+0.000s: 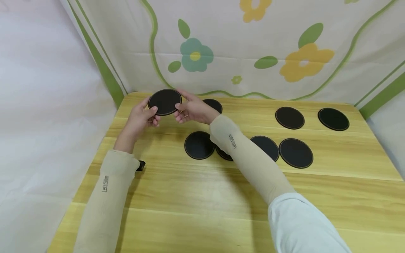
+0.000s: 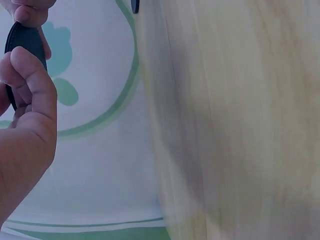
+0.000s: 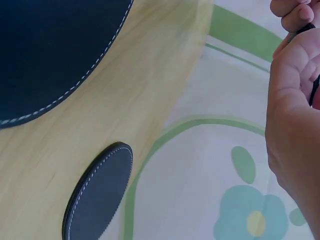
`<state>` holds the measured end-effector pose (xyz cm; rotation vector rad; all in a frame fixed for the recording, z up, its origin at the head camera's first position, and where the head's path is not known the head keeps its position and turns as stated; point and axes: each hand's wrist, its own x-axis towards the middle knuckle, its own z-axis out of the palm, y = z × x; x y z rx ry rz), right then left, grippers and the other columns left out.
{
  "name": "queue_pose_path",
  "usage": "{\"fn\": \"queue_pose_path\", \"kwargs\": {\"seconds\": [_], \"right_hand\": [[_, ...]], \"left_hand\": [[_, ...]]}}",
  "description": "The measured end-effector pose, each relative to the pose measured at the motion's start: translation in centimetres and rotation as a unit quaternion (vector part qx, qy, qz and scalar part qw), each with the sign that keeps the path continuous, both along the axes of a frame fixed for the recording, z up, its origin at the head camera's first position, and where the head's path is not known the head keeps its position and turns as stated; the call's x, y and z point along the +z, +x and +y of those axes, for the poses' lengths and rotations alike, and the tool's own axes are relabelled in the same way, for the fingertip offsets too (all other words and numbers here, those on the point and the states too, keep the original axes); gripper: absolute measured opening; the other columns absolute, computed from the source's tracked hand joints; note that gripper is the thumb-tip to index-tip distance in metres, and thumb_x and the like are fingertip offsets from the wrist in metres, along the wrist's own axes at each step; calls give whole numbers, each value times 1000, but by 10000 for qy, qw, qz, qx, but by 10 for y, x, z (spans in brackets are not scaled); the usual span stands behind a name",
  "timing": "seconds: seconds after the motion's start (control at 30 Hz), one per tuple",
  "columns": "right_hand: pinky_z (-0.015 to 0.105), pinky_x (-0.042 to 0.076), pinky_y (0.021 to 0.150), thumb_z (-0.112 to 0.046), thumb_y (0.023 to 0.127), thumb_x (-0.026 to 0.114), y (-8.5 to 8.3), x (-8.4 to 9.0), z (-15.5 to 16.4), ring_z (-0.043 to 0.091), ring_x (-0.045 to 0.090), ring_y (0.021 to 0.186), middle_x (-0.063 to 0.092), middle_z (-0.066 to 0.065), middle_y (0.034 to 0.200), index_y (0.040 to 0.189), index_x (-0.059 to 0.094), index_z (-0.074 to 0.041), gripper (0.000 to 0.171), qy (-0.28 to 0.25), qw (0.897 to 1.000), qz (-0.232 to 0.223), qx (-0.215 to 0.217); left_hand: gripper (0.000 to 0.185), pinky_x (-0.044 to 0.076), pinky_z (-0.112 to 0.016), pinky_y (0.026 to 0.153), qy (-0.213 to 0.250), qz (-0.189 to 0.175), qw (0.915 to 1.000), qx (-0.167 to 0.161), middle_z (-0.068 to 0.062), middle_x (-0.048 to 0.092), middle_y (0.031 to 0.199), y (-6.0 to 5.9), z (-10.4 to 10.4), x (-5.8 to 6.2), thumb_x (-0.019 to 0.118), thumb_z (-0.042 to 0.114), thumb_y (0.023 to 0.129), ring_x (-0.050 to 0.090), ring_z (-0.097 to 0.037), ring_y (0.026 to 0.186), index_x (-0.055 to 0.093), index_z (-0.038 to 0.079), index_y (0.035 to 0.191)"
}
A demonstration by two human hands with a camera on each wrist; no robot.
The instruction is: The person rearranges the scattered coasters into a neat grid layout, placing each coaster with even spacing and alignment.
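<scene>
A round black coaster point(image 1: 165, 102) with a stitched rim is held up above the back left of the wooden table. My left hand point(image 1: 139, 117) pinches its left edge, thumb on the upper face. From the right, my right hand point(image 1: 194, 109) pinches the opposite edge. In the left wrist view the coaster point(image 2: 29, 42) is seen nearly edge-on, between the left hand point(image 2: 32, 95) and the other hand's fingers. The right wrist view shows the right hand point(image 3: 295, 90) at its right side, the held coaster mostly hidden.
Several matching coasters lie flat on the table point(image 1: 190, 203): one behind the right hand point(image 1: 213, 104), a front row point(image 1: 199, 145) partly under my right forearm, and two at back right point(image 1: 333, 119). A small black object point(image 1: 141, 166) sits by my left sleeve. A flowered curtain point(image 1: 227, 66) hangs behind.
</scene>
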<state>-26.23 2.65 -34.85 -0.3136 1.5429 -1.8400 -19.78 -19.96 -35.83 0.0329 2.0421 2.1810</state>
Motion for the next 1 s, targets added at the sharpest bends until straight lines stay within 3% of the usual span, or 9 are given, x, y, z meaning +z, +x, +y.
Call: {"fn": "queue_pose_path", "kwargs": {"seconds": [0.13,0.4,1.0], "right_hand": [[38,58,65,-4,106,51,10,4,8,25,64,61,67,18,78,164,9,-34,77,4,9998,168,95],[38,57,61,-3,106,50,35,7,28,24,63,58,66,17,74,164,9,-32,77,175,9988,454,0],[39,58,62,-4,106,51,100,-3,70,24,65,60,67,20,78,163,12,-33,76,319,9971,634,-270]], "left_hand": [[73,56,-26,59,209,111,9996,-153,-6,65,71,9,5,1,54,14,105,59,-13,58,10,12,164],[70,56,-27,57,113,216,9993,-276,-6,65,68,27,22,4,53,12,106,57,-11,53,14,9,163],[72,56,-25,58,-70,-186,9988,-443,-3,66,66,75,62,-2,53,9,106,57,-8,51,9,10,163]]}}
